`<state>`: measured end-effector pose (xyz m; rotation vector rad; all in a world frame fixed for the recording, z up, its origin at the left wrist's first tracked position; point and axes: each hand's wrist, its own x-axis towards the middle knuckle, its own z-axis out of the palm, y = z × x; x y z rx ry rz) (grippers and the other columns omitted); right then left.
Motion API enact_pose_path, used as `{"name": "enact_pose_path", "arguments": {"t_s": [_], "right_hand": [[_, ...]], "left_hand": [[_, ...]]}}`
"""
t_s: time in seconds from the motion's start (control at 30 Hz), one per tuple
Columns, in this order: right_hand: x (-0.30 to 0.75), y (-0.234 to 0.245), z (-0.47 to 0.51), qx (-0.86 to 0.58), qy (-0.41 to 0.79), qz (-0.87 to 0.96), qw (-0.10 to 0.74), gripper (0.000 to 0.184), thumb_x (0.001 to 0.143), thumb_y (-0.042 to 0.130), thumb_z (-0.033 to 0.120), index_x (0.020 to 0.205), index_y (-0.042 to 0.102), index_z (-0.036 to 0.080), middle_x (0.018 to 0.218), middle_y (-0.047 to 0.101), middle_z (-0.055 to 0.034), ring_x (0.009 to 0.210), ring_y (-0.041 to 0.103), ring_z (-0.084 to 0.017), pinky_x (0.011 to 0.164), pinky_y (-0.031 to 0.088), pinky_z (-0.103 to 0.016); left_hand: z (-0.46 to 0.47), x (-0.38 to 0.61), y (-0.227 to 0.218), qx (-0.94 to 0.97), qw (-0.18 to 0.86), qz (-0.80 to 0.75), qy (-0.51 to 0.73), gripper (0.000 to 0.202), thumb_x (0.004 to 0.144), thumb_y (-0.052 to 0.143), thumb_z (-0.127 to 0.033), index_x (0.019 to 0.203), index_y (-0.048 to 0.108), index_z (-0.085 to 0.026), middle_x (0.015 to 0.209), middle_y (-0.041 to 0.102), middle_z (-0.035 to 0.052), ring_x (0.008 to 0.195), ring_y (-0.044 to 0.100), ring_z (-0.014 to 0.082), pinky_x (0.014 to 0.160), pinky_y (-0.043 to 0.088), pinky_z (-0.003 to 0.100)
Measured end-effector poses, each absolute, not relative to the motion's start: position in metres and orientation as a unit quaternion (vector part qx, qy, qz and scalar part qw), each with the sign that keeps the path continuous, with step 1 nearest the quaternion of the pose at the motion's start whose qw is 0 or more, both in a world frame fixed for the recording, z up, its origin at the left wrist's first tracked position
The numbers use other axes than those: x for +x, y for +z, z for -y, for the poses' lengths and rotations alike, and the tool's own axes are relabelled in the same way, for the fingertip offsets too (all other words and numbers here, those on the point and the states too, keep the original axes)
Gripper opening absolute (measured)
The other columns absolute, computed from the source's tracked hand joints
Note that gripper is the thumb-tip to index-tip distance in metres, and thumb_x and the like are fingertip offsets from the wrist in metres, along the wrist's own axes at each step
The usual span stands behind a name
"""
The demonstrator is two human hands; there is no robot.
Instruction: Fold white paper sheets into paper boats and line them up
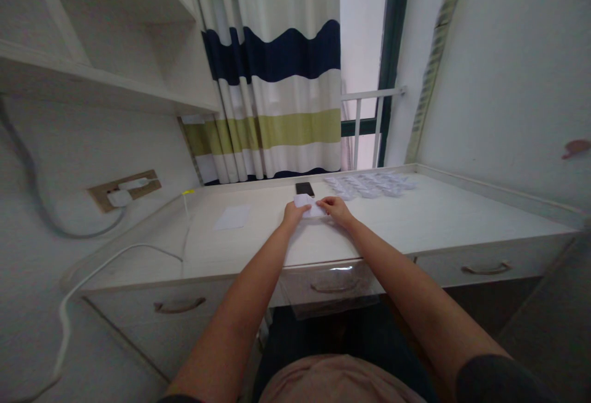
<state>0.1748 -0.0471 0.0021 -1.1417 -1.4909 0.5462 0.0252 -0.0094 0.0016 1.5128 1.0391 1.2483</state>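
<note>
Between my two hands, just above the desk, is a piece of white paper [305, 200] that looks partly folded. My left hand [293, 212] grips its left side, thumb lying on top. At the right end, my right hand [336, 208] pinches the paper's edge between thumb and fingertips. The fingers beneath the paper are hidden. Behind it lies a dark phone [304, 189], flat on the desk. To the right at the back, several small folded white paper pieces [369, 184] lie in rows. A flat stack or sheet of white paper [233, 217] rests to the left.
The white desk [415, 218] has a raised rim along the back and drawers in front. Clear plastic [330, 286] hangs over the middle drawer. A white cable [133, 248] runs over the left side, below a wall socket [124, 191]. Shelves [115, 83] overhang the left; a striped curtain [286, 101] hangs behind.
</note>
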Motion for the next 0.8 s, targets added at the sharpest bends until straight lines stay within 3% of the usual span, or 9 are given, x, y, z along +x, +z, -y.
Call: {"name": "enact_pose_path", "arguments": {"t_s": [0.3, 0.6, 0.8], "right_hand": [[0.175, 0.001, 0.045, -0.480, 0.243, 0.625, 0.565, 0.037, 0.058, 0.058, 0.052, 0.058, 0.058, 0.015, 0.045, 0.046, 0.0019, 0.044, 0.040, -0.009, 0.045, 0.031, -0.024], [0.174, 0.004, 0.050, -0.462, 0.252, 0.629, 0.572, 0.035, 0.059, 0.059, 0.049, 0.063, 0.062, 0.014, 0.053, 0.053, -0.0002, 0.051, 0.042, -0.011, 0.049, 0.031, -0.025], [0.175, 0.006, 0.051, -0.461, 0.258, 0.615, 0.586, 0.029, 0.056, 0.063, 0.042, 0.060, 0.061, 0.014, 0.057, 0.056, -0.0018, 0.056, 0.045, -0.012, 0.054, 0.034, -0.026]], "left_hand": [[0.013, 0.025, 0.004, 0.568, 0.491, -0.408, 0.519, 0.036, 0.053, 0.069, -0.020, 0.087, 0.065, -0.010, 0.088, 0.067, 0.0102, 0.076, 0.062, 0.0195, 0.064, 0.047, 0.027], [0.023, 0.025, 0.010, 0.653, 0.438, -0.411, 0.462, 0.026, 0.054, 0.070, -0.015, 0.079, 0.066, -0.010, 0.081, 0.068, 0.0096, 0.079, 0.062, 0.0212, 0.069, 0.046, 0.028], [0.028, 0.026, 0.011, 0.683, 0.434, -0.380, 0.447, 0.031, 0.058, 0.069, -0.018, 0.088, 0.066, -0.009, 0.090, 0.067, 0.0109, 0.081, 0.061, 0.0208, 0.072, 0.045, 0.028]]}}
